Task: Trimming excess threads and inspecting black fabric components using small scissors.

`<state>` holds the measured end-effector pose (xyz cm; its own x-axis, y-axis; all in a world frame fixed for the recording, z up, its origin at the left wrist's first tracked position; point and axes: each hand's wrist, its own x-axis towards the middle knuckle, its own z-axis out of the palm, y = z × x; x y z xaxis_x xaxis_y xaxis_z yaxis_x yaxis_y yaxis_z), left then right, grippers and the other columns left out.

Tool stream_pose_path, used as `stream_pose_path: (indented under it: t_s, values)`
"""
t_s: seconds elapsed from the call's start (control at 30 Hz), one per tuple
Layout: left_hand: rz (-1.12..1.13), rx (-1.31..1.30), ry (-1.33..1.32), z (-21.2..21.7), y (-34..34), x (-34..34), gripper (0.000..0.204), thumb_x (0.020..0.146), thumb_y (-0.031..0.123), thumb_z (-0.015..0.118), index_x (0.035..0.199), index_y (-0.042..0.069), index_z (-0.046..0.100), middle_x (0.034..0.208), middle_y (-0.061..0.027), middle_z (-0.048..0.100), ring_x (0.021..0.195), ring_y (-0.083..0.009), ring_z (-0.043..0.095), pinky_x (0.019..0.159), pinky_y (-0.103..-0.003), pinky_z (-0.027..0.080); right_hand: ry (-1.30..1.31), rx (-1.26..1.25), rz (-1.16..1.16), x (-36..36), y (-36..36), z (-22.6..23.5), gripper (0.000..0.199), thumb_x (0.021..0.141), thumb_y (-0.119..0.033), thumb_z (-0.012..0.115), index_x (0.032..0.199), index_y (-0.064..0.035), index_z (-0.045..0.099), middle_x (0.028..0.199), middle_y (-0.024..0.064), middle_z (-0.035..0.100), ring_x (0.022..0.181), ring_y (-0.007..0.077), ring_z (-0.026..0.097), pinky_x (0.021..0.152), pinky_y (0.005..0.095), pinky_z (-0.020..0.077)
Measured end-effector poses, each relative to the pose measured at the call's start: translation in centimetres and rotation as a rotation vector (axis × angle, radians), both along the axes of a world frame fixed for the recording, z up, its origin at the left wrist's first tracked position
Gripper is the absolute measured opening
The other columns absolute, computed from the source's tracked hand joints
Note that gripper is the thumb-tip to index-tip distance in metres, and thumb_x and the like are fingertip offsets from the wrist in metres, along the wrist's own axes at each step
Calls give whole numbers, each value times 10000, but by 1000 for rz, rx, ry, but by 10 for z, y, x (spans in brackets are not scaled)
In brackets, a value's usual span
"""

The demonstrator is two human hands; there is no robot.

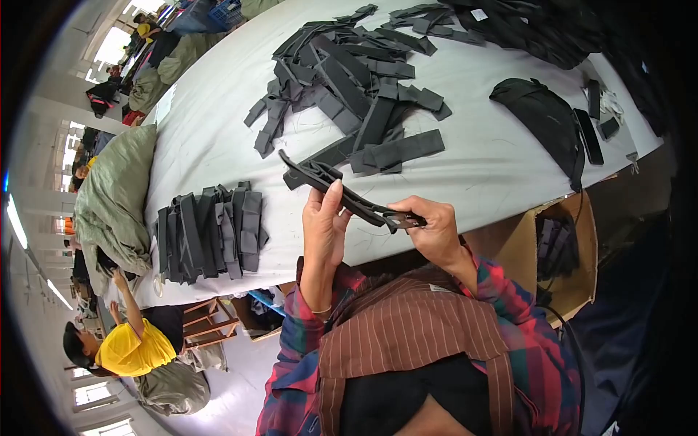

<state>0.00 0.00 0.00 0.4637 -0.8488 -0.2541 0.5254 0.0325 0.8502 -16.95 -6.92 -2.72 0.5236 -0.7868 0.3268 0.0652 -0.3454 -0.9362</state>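
Observation:
My left hand (325, 224) pinches a folded dark grey fabric strap (342, 195) between thumb and fingers, above the table's near edge. The strap slants down to the right towards my right hand (430, 227). That hand is closed round small dark metal thread snips (404, 219), whose blades are at the strap's right end. Whether the blades touch the fabric I cannot tell. Beyond my hands lies a loose pile of similar straps (349, 87). Left of my left hand, several straps lie side by side in a neater stack (207, 232).
On the white-covered table (203, 138), a black pouch (538, 120) and a phone (588, 136) lie at the right. Black fabric (531, 29) is heaped at the far right. A cardboard box (587, 254) stands below the right edge. A person in yellow (138, 349) works at the left beside green sacks (116, 196).

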Motion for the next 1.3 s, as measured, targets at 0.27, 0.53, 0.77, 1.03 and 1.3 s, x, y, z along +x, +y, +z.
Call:
stream_pose_path:
  t_s: [0.27, 0.53, 0.77, 1.03, 1.3]
  values:
    - [134, 26, 118, -25, 7, 5, 225, 895, 254, 624, 1038, 95, 553, 911, -4, 604, 870, -131, 569, 813, -323, 451, 110, -381, -146, 4, 2, -1, 311, 662, 108, 652, 936, -37, 680, 693, 116, 639, 572, 208, 617, 528, 272, 442]
    - [176, -109, 166, -27, 25, -4, 230, 874, 208, 615, 1042, 61, 560, 928, -66, 628, 896, -177, 589, 844, -326, 469, 127, 45, -85, 4, -2, -9, 273, 683, 85, 615, 912, -56, 662, 743, 106, 659, 657, 251, 653, 599, 300, 488]
    - [249, -244, -144, -9, 25, -20, 411, 852, 21, 568, 1238, 36, 427, 1041, -167, 634, 961, -251, 621, 916, -365, 467, 186, -36, -153, -7, -11, 20, 267, 788, -58, 686, 1055, -64, 673, 921, 48, 543, 837, 177, 557, 746, 268, 452]
    - [325, -315, -500, -7, 26, -27, 513, 822, -71, 589, 1271, 40, 368, 1056, -183, 630, 1011, -252, 619, 944, -355, 440, 178, -207, -60, -4, -4, 28, 210, 775, -95, 691, 980, -51, 678, 848, 104, 668, 762, 272, 625, 700, 316, 483]
    - [310, -281, -466, -10, 27, -30, 628, 788, -76, 641, 1320, 20, 321, 1194, -158, 527, 1029, -230, 607, 936, -333, 439, 213, -369, -132, 1, -3, 24, 118, 763, -176, 707, 858, -117, 669, 753, 17, 650, 646, 234, 578, 595, 340, 413]
